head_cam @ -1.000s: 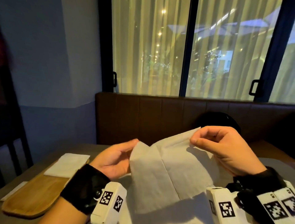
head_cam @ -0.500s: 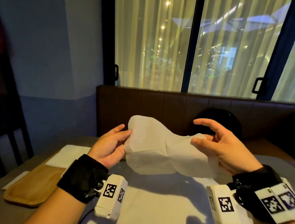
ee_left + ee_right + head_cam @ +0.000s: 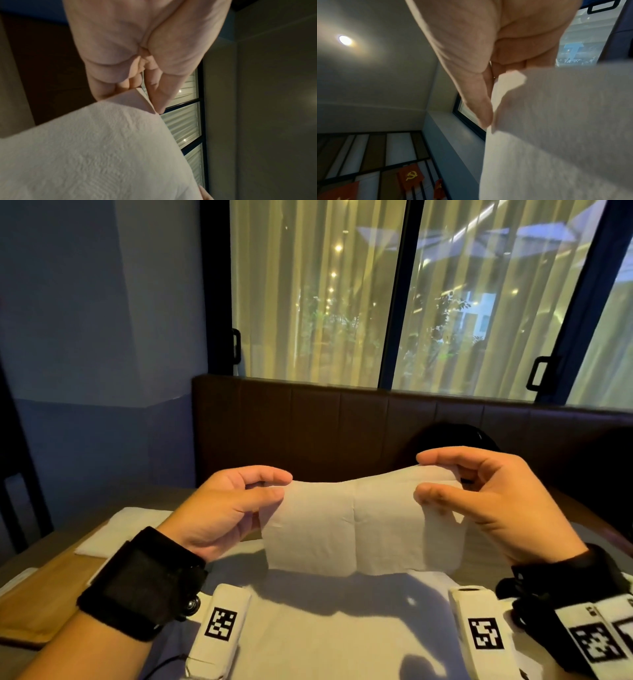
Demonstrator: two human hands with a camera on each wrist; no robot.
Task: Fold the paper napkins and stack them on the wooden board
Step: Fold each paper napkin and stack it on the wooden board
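Pinching napkin (image 3: 356,529) corners, 2 raised hands (image 3: 356,491).

Dim indoor light with a blue cast — warm yellow glow comes through the curtained window (image 3: 322,302) far ahead. The hands throw soft shadows on the tabletop (image 3: 342,628). A ceiling lamp (image 3: 345,40) flares in the right wrist view — both wrist views are soft, grainy and bent at the edges.

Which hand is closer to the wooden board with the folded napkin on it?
The left hand. It hovers just right of the brown wooden board, pinching the white paper napkin. The right hand pinches the napkin's far side, much farther away.
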